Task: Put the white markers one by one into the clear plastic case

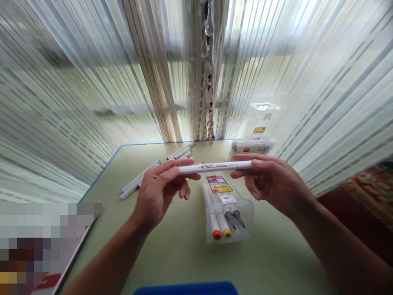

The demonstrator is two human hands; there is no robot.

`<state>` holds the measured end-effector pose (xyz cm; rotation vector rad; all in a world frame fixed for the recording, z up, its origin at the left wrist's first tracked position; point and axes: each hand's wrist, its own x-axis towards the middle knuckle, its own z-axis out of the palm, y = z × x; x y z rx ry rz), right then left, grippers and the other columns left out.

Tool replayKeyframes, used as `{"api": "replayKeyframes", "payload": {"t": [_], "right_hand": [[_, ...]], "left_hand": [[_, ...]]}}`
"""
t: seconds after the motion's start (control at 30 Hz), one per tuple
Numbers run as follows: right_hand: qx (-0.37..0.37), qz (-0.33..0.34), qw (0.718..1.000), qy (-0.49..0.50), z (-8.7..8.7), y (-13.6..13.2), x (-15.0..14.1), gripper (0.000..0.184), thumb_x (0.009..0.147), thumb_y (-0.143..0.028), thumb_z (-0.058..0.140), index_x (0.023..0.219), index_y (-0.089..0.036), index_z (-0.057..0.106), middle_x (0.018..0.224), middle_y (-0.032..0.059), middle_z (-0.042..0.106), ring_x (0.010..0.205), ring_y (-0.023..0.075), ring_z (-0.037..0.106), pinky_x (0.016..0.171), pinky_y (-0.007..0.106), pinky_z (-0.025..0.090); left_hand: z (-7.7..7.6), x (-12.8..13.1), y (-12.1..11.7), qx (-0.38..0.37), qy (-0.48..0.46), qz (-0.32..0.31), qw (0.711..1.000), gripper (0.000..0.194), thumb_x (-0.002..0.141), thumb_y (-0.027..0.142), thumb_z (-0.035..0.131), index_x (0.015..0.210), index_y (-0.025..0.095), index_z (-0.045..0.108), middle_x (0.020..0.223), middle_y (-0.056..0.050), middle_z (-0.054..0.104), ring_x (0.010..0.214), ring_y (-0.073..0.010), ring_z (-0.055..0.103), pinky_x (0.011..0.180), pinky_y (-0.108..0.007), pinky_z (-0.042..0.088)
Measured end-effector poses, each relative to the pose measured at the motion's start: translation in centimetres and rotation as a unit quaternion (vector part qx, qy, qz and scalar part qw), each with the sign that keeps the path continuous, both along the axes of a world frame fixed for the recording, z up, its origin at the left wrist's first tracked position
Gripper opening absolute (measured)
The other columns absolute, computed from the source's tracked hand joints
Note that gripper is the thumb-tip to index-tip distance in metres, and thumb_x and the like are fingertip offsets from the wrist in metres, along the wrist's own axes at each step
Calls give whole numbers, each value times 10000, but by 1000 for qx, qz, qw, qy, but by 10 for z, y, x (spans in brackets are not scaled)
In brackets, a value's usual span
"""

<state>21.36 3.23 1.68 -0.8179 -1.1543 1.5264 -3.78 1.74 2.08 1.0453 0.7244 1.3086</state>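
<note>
A white marker [215,166] with black print is held level above the table, one end in each hand. My left hand [161,186] pinches its left end between thumb and fingers. At the other end, my right hand [267,176] grips the capped part with thumb and fingers. Below the marker lies a clear plastic case [211,205] with a yellow label. Its near end shows an orange-tipped marker [216,227], a yellow-tipped marker [225,226] and two grey pen tips [236,219]. Fingers hide both ends of the held marker.
Several loose white markers [139,180] lie on the green table [181,262] behind my left hand. Another clear case [253,145] stands at the back right. A blue edge of some object [187,289] shows at the front. String curtains [172,82] hang behind the table.
</note>
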Motion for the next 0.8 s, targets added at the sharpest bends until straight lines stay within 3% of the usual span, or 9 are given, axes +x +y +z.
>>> {"api": "replayKeyframes", "payload": {"t": [0.2,0.53,0.8], "right_hand": [[-6,7,1000,11,-1,2,0,269,863,-284,633,1050,-149,770,852,129,797,379,107,552,333,221,344],[28,-3,997,-65,-6,1,-3,265,873,-359,724,1042,-156,754,847,107,791,415,96,594,341,194,371],[74,-52,986,-137,-6,-1,-6,239,690,-295,887,836,-145,769,616,26,706,427,80,550,365,173,374]], "left_hand": [[-3,-1,1,9,16,1,1000,275,857,234,611,1038,75,745,824,-158,772,485,-123,562,493,-284,472],[-6,2,1,26,154,59,986,256,852,289,711,1037,114,738,708,-43,703,489,-97,547,482,-236,475],[0,8,-3,31,220,54,974,231,769,282,816,926,126,751,562,13,638,465,-84,552,448,-179,438]]}}
